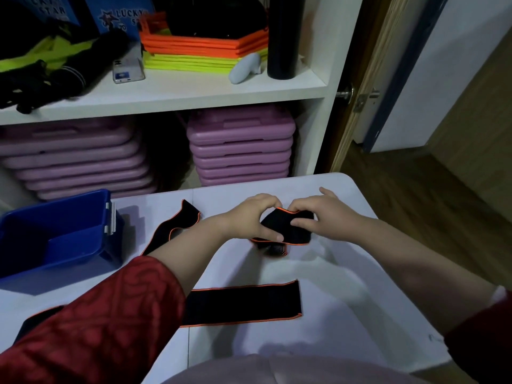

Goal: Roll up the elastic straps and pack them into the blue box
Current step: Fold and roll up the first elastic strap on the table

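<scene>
Both hands work at the centre of the frame on one black elastic strap with orange edging [288,227]: the left hand [253,216] and the right hand [322,217] each pinch the fabric between thumb and fingertips, curled closed on it, with part of it already bunched into a loose fold. The strap looks light, thin and floppy, so it will likely spring open unless the roll is kept tight; gripping at the short end and rolling along its length seems best. A second strap [243,303] lies flat at lower centre, a third [177,224] lies crumpled left of centre, and the open blue box [55,231] sits at the left edge of the smooth white tabletop [346,300]. Behind stands a white shelf unit [177,92] holding stacked purple cases [241,151].
</scene>
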### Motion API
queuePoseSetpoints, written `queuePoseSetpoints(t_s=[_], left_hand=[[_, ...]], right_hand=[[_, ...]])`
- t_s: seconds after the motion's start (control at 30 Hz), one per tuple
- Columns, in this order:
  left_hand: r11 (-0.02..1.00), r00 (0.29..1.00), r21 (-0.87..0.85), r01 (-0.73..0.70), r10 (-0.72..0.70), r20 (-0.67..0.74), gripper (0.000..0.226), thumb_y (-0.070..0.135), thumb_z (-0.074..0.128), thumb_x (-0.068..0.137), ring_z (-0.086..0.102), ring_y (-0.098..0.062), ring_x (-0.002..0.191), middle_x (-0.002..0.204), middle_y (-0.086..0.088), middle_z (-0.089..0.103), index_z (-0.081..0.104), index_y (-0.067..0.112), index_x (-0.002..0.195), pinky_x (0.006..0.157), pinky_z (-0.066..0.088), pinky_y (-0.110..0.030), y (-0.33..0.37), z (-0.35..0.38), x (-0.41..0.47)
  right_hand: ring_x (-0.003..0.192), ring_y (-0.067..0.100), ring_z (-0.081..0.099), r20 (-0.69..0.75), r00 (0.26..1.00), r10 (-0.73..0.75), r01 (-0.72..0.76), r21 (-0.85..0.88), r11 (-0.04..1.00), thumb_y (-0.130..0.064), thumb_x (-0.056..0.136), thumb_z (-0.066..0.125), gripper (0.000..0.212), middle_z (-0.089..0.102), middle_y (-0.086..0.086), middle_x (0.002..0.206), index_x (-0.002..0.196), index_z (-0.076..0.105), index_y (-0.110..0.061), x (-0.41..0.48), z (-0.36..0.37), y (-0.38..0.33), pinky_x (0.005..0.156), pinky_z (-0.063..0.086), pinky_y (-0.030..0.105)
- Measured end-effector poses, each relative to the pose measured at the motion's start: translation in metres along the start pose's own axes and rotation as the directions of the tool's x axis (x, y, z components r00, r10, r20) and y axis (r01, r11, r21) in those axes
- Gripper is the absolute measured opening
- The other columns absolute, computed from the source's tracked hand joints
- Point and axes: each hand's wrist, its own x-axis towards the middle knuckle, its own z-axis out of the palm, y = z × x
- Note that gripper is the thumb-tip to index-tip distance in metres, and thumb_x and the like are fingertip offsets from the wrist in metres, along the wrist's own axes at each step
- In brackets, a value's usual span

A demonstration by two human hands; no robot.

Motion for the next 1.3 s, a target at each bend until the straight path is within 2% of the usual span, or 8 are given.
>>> queuePoseSetpoints(t_s=[0.13, 0.23, 0.37, 0.57, 0.8, 1.0, 1.13, 1.3], left_hand=[[0.991, 0.987, 0.09, 0.104, -0.092, -0.13, 0.052, 0.063, 0.066, 0.062, 0.055, -0.02, 0.089, 0.089, -0.002, 0.062, 0.059, 0.016, 0.082, 0.082, 0.046, -0.037, -0.012, -0.012, -0.008], [0.973, 0.963, 0.081, 0.217, -0.2, -0.181, 0.034, 0.05, 0.07, 0.074, 0.057, -0.023, 0.078, 0.077, -0.002, 0.064, 0.057, 0.019, 0.074, 0.071, 0.046, -0.037, -0.02, -0.021, -0.019], [0.946, 0.935, 0.099, 0.309, -0.282, -0.215, 0.024, 0.045, 0.071, 0.078, 0.056, -0.016, 0.072, 0.073, 0.005, 0.061, 0.059, 0.024, 0.076, 0.061, 0.042, -0.03, -0.037, -0.033, -0.037], [0.9, 0.888, 0.094, 0.427, -0.397, -0.232, 0.009, 0.032, 0.072, 0.079, 0.064, -0.016, 0.076, 0.078, 0.005, 0.067, 0.065, 0.027, 0.081, 0.07, 0.053, -0.032, -0.069, -0.045, -0.075], [0.863, 0.834, 0.089, 0.497, -0.447, -0.325, 0.009, 0.02, 0.068, 0.082, 0.058, -0.01, 0.068, 0.072, 0.013, 0.063, 0.068, 0.029, 0.082, 0.057, 0.038, -0.023, -0.088, -0.02, -0.135], [0.862, 0.898, 0.288, 0.417, -0.343, -0.275, 0.014, 0.024, 0.064, 0.081, 0.066, -0.019, 0.084, 0.087, 0.004, 0.073, 0.074, 0.024, 0.092, 0.072, 0.048, -0.027, -0.097, 0.037, -0.195], [0.857, 0.902, 0.292, 0.424, -0.373, -0.217, 0.025, 0.024, 0.062, 0.076, 0.067, -0.019, 0.096, 0.098, 0.005, 0.074, 0.074, 0.024, 0.099, 0.084, 0.052, -0.031, -0.097, 0.07, -0.221], [0.867, 0.909, 0.292, 0.405, -0.347, -0.231, 0.026, 0.026, 0.073, 0.077, 0.067, -0.019, 0.099, 0.103, 0.003, 0.074, 0.074, 0.022, 0.103, 0.084, 0.045, -0.024, -0.088, 0.084, -0.231]], right_hand=[[0.095, 0.004, 0.057, -0.076, 0.997, 0.007, -0.011, -0.055, 0.998, -0.037, 0.091, 0.056, 0.007, 0.064, -0.022, 0.095, 0.097, 0.059, -0.035, -0.004, -0.01, 0.005, 0.111, 0.018, 0.045], [0.081, 0.007, 0.059, -0.179, 0.984, -0.001, -0.007, -0.045, 0.999, -0.041, 0.088, 0.059, 0.01, 0.068, -0.018, 0.087, 0.094, 0.063, -0.034, -0.005, -0.015, 0.013, 0.092, 0.043, 0.037], [0.081, 0.009, 0.062, -0.221, 0.975, 0.014, -0.028, -0.061, 0.998, -0.042, 0.082, 0.066, 0.014, 0.07, -0.014, 0.086, 0.092, 0.067, -0.032, -0.003, -0.016, 0.021, 0.076, 0.047, 0.029], [0.078, 0.009, 0.059, -0.045, 0.993, 0.109, -0.11, -0.028, 0.993, -0.031, 0.08, 0.072, 0.011, 0.066, -0.014, 0.082, 0.089, 0.067, -0.029, 0.0, 0.003, 0.036, 0.075, 0.052, 0.036], [0.087, 0.013, 0.055, -0.021, 0.993, 0.113, -0.113, -0.02, 0.993, -0.017, 0.085, 0.065, 0.017, 0.067, -0.005, 0.093, 0.1, 0.069, -0.025, -0.005, 0.064, 0.031, 0.081, 0.048, 0.031], [0.097, 0.02, 0.053, 0.08, 0.995, 0.061, -0.056, -0.058, 0.997, -0.014, 0.089, 0.054, 0.022, 0.066, 0.001, 0.096, 0.102, 0.07, -0.021, -0.042, 0.131, 0.011, 0.086, 0.044, 0.031], [0.103, 0.022, 0.055, 0.199, 0.978, 0.059, -0.046, -0.071, 0.996, -0.018, 0.083, 0.058, 0.026, 0.067, 0.0, 0.1, 0.106, 0.07, -0.023, -0.071, 0.156, 0.007, 0.091, 0.042, 0.03], [0.11, 0.017, 0.053, 0.225, 0.973, 0.055, -0.029, -0.117, 0.993, -0.032, 0.081, 0.065, 0.03, 0.066, -0.006, 0.111, 0.11, 0.068, -0.03, -0.083, 0.162, 0.002, 0.092, 0.043, 0.033]])
